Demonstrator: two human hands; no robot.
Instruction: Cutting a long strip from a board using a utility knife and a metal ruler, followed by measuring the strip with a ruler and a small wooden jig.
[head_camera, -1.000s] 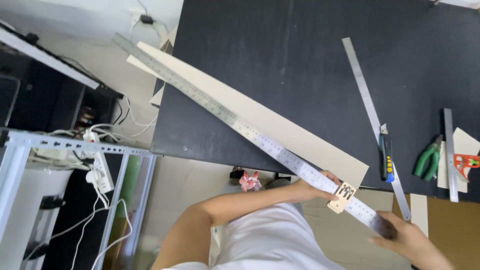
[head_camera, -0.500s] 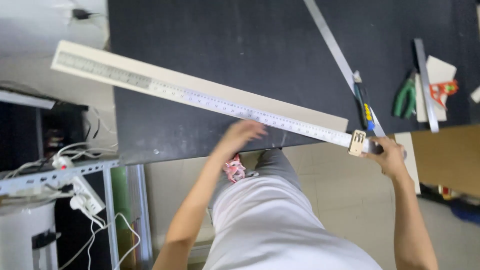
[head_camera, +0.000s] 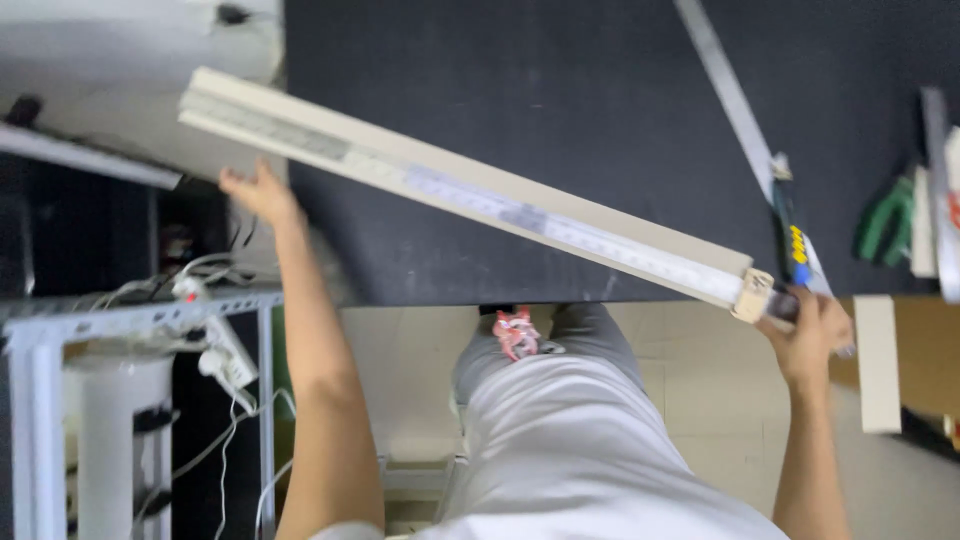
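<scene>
Our right hand (head_camera: 812, 330) is closing around one end of the long steel ruler (head_camera: 480, 205) on the pale cardboard strip (head_camera: 560, 200); our left hand (head_camera: 258, 190), fingers spread, is pressing near its far end.

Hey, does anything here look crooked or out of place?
Yes: the long board with the ruler on it lies slanted across the black table, its left end jutting past the table's edge near the left hand.

The long steel ruler (head_camera: 560, 228) looks like smooth brushed metal, lying on a long pale beige strip of matt cardboard (head_camera: 480, 185). The black tabletop (head_camera: 560, 90) beneath is dull and matt, and a second slim metal ruler (head_camera: 725, 90) on it has a soft sheen.
</scene>
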